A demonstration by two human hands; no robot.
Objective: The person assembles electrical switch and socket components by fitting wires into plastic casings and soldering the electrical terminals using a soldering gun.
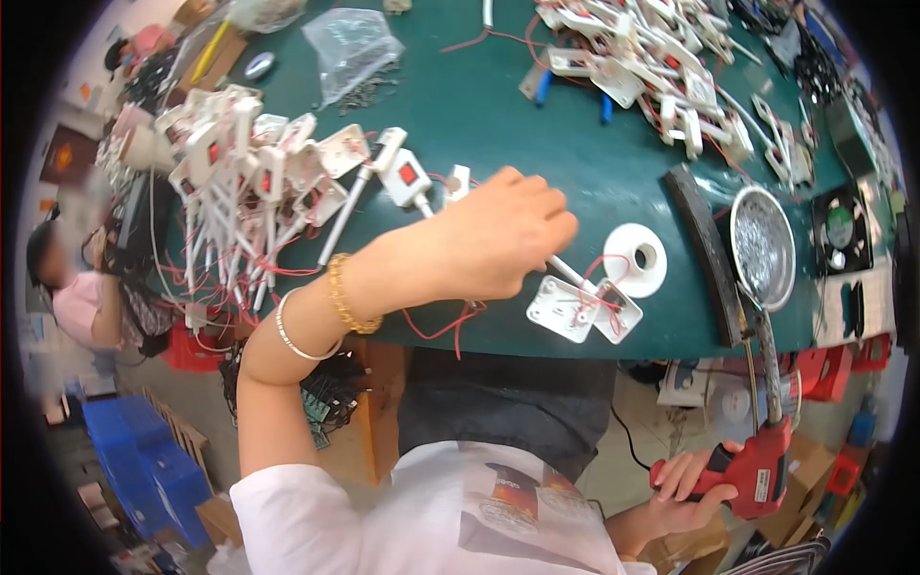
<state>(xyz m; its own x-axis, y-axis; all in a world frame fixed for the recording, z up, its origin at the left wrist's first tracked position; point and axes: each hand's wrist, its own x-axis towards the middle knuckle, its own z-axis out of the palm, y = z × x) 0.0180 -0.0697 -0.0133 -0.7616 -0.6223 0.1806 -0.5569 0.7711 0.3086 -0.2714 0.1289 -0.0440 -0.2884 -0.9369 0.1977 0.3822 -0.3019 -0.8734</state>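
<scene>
My left hand point(517, 230), a gold and a silver bracelet on its wrist, hovers over the table with fingers curled down; what they hold is hidden. From beneath it a white tube point(572, 272) runs to an opened white plastic housing point(561, 309) with red wires. A white flanged spool point(634, 261) stands just beyond that housing. At the lower right, my right hand point(695, 489) grips a red soldering gun point(762, 470). Its long grey barrel points up to the lower rim of a metal bowl point(736, 240) with shiny grey contents.
White housings with tubes and red wires pile up at left point(259, 182) and upper right point(661, 67). A dark bar point(704, 254) lies beside the bowl, and a small fan point(841, 230) sits at far right. Another person point(91, 297) sits at far left. Blue crates point(144, 460) stand below.
</scene>
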